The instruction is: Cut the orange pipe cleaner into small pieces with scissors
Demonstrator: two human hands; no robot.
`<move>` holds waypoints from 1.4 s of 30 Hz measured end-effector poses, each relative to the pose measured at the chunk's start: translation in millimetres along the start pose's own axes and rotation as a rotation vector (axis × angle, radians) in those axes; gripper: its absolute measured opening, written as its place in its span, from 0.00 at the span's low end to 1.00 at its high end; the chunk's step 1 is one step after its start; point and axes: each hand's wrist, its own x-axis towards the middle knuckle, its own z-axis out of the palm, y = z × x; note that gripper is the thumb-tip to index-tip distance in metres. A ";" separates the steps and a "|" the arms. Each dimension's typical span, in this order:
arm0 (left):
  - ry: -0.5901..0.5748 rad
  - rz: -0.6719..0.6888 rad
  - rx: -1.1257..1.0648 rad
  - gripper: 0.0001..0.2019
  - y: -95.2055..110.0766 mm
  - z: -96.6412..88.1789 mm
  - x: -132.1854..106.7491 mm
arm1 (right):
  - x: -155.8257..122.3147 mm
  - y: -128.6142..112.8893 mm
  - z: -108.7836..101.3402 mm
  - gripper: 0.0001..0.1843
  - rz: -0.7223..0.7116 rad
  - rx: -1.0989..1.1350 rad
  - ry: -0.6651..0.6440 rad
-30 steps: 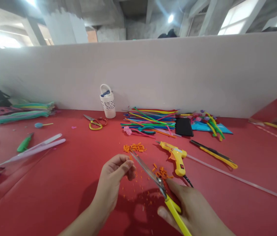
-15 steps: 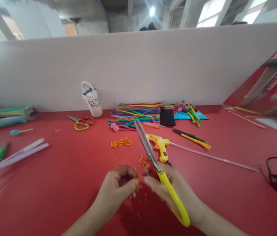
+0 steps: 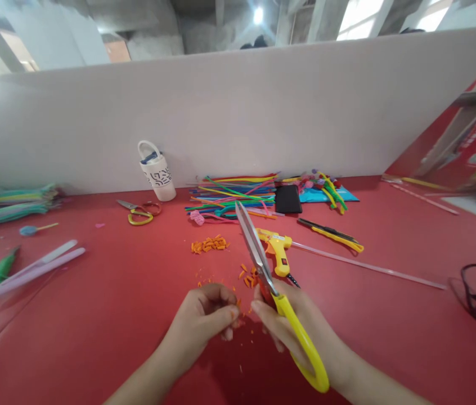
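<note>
My right hand point(image 3: 301, 315) is wrapped round a pair of yellow-handled scissors point(image 3: 259, 253), their blades together and pointing up and away from me. To its left, my left hand point(image 3: 204, 315) pinches thumb against fingers, with a small orange piece point(image 3: 238, 302) showing at the tips. A gap separates the two hands. Beyond them lies a heap of short orange pieces point(image 3: 210, 244). A smaller group of orange pieces point(image 3: 247, 277) is beside the scissor blades, and tiny orange crumbs are scattered around my left fingertips.
A yellow glue gun point(image 3: 278, 250) with a long clear glue stick lies behind my right hand. Farther back are colourful pipe cleaners point(image 3: 233, 194), a black box point(image 3: 288, 199), a white cup point(image 3: 157, 177) and other scissors point(image 3: 139, 214). A green-handled tool point(image 3: 2, 267) lies left.
My right hand has drawn slightly to the right with the scissors, widening the gap to my left hand. My left hand keeps its pinch in nearly the same place.
</note>
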 end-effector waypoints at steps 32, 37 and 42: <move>0.225 0.505 0.965 0.10 -22.2 -46.0 37.3 | 44.6 47.4 -40.3 0.08 0.093 -0.554 0.393; 0.113 0.489 1.018 0.19 -26.2 -44.2 38.5 | 44.5 47.6 -37.0 0.04 0.051 -0.564 0.406; -0.258 0.382 0.922 0.18 -8.9 -38.7 23.8 | 43.1 46.1 -32.9 0.02 0.019 -0.558 0.394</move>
